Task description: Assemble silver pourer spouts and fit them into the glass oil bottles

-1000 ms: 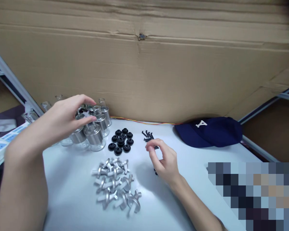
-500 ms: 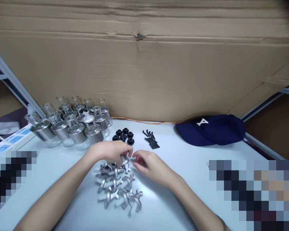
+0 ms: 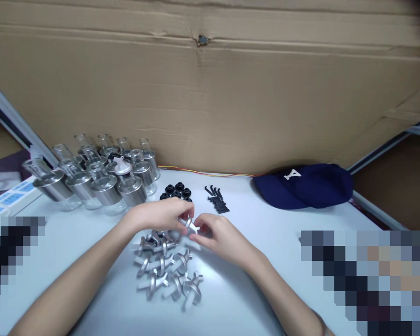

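Between the fingers of my left hand (image 3: 163, 214) is a silver pour spout (image 3: 192, 227), lifted above the table with its forked end pointing right. My right hand (image 3: 226, 239) is just beside that end, thumb and forefinger apart around it; whether the fingertips touch it is hard to tell. Below my hands lies a group of similar silver pour spouts (image 3: 152, 284), each with a round collar and a pale stem. Beyond my left hand sit several black ribbed stoppers (image 3: 179, 186), partly covered by it. Small black lever pieces (image 3: 219, 204) lie farther back, right of the stoppers.
Glass bottles with steel sleeves (image 3: 107, 190) crowd the back left; one carries a white-and-black spout top (image 3: 122, 165). A navy cap (image 3: 308, 186) rests at the back right. Behind stands a cardboard wall (image 3: 231, 107). A power strip (image 3: 12, 198) lies along the left edge.
My left hand has raised a pour spout from the group and brought it right, toward my right hand. The view has shifted slightly; my right hand has barely moved.
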Tool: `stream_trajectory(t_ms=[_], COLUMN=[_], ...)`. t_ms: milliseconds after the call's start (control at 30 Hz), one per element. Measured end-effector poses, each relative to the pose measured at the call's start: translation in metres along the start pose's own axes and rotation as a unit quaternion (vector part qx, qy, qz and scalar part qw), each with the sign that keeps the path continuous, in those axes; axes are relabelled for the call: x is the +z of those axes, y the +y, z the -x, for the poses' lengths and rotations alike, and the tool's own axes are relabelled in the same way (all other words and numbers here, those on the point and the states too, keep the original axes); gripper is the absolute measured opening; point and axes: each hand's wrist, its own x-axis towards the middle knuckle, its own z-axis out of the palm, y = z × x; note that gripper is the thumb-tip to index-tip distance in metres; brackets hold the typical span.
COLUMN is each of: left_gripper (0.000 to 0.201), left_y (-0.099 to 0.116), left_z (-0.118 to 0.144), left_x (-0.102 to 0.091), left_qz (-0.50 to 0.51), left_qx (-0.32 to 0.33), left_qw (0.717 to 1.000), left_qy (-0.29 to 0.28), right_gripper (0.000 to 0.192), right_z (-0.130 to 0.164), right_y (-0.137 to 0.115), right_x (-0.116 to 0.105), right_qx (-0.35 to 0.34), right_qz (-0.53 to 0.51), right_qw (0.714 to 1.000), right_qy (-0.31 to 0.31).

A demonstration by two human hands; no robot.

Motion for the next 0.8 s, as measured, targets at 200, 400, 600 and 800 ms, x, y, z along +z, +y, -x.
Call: stream_trajectory(t_ms=[200,400,600,800], left_gripper=[0.021,0.013,0.02,0.022], left_y=[0.009,0.013,0.01,0.012], left_z=[-0.001,-0.003,0.008,0.009], left_x=[0.025,0.069,0.078,0.08], left_qz=[0.111,0.218,0.167,0.1], left_qx=[-0.005,0.013,0.121,0.137], left_qw=[0.982,0.932,0.924,0.923], left_qy=[0.155,0.291,0.321,0.345], right_gripper=[0.012,0.02,0.021,0.012], right_z=[-0.001,0.008,0.011,0.014], right_y=[0.011,0.018,0.01,0.006], right_x=[-0.014,-0.015,-0.008,-0.005], right_qx=[-0.03,-0.044,-0.001,-0.002], right_qz=[-0.048,-0.124,-0.202,-0.231], right_qw=[0.995,0.985,0.974,0.963], right_qy=[0.081,0.113,0.103,0.137])
